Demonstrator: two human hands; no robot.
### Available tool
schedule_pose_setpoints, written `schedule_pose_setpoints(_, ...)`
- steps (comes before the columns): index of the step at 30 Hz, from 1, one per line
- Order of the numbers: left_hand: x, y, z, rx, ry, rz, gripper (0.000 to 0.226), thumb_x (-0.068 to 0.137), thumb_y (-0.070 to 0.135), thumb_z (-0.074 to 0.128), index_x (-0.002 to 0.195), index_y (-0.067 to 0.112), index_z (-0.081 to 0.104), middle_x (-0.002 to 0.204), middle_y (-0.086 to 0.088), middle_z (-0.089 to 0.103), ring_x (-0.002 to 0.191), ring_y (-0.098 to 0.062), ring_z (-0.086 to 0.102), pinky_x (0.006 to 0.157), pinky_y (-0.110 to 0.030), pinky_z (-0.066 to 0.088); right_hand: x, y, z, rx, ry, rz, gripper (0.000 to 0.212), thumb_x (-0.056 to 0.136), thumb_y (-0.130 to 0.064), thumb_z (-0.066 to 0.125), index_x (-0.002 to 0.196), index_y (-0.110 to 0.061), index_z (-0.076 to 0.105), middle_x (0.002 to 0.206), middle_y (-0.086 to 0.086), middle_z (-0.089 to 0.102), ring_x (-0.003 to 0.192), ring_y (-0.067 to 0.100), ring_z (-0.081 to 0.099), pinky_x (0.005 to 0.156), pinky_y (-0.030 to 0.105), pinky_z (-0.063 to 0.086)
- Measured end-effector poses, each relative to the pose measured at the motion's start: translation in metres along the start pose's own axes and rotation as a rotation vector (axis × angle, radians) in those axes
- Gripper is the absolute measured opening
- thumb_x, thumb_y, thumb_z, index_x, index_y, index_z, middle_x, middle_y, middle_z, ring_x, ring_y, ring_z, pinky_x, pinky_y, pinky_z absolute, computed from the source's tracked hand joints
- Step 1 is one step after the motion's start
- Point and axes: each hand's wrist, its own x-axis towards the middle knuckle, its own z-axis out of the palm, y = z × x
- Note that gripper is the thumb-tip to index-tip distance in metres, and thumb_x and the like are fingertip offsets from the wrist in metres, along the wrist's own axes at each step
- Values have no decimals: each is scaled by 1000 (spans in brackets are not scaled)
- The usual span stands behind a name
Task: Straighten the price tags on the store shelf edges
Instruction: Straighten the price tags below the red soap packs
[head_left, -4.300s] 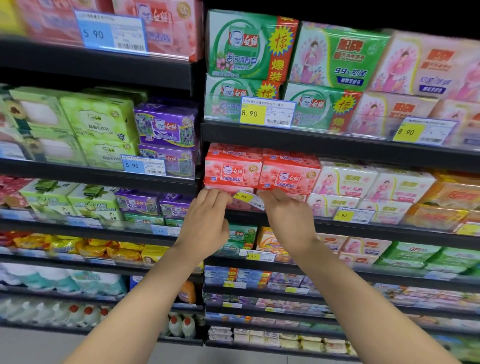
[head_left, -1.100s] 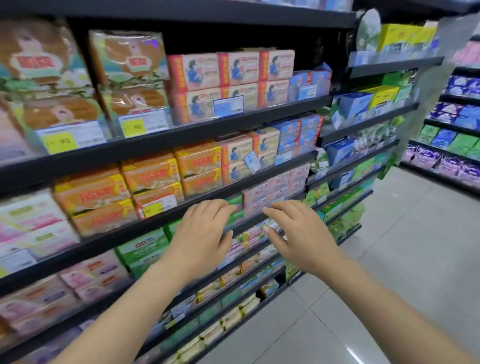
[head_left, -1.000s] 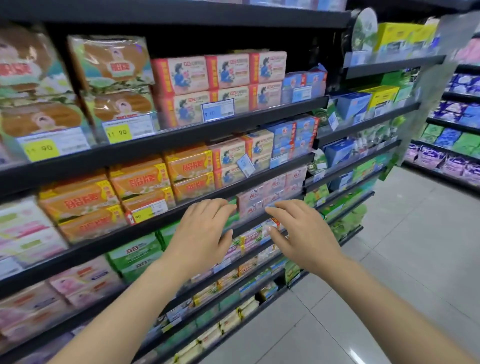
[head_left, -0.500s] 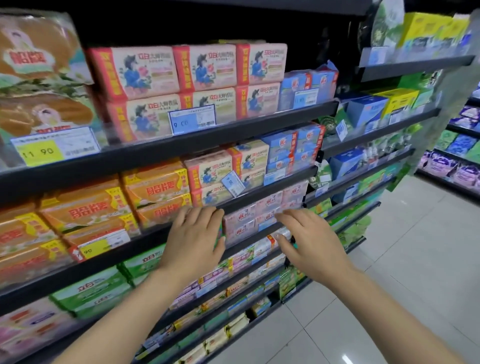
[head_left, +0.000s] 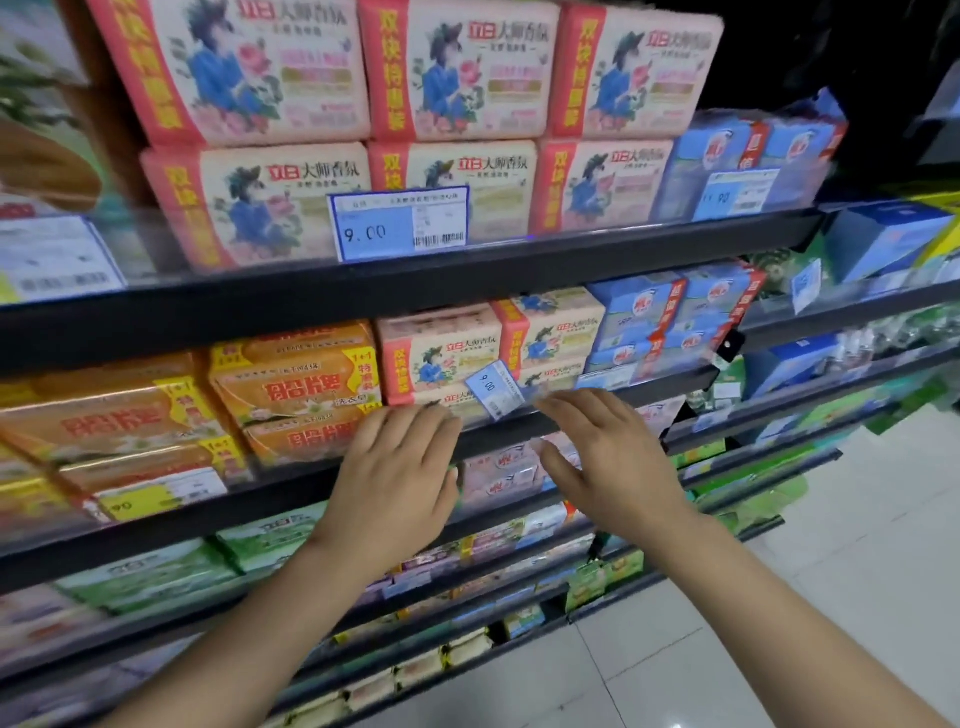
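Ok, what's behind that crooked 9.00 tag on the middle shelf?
Behind the tilted tag are stacked pink soap packs, their printed fronts showing around it. The tag covers where two packs meet, so that bit is hidden. Neither hand touches it yet.

Bright, even light; blurred edges

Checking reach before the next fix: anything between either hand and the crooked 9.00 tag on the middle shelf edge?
Nothing visible. The tilted tag sits exposed between the left hand and right hand, just above their fingertips.
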Motion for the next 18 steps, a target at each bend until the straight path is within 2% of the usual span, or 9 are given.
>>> schedule_pose_setpoints(6, -4, 11, 8, 50, -11, -141, 46, 86, 30, 52, 126, 6, 57, 128, -10, 56, 117, -28, 46, 102, -45, 30, 22, 21, 8, 115, 2, -139, 43, 92, -37, 45, 122, -11, 59, 119, 5, 61, 109, 25, 54, 88, 39, 48)
schedule_pose_setpoints(14, -1, 37, 3, 90, -20, -344, 48, 84, 26, 56, 127, 6, 56, 125, -10, 56, 115, -27, 49, 105, -44, 31, 36, 44, 15, 208, 25, -296, 45, 91, -36, 44, 121, -7, 61, 112, 6, 63, 105, 24, 52, 90, 36, 44)
schedule_pose_setpoints(18, -2, 43, -2, 115, -31, -404, 47, 85, 28, 55, 125, 4, 57, 121, -10, 58, 112, -28, 52, 105, -45, 32, 42, 43, 20, 221, 48, -305, 45, 91, -33, 43, 122, -6, 60, 114, 7, 63, 106, 26, 53, 93, 38, 42)
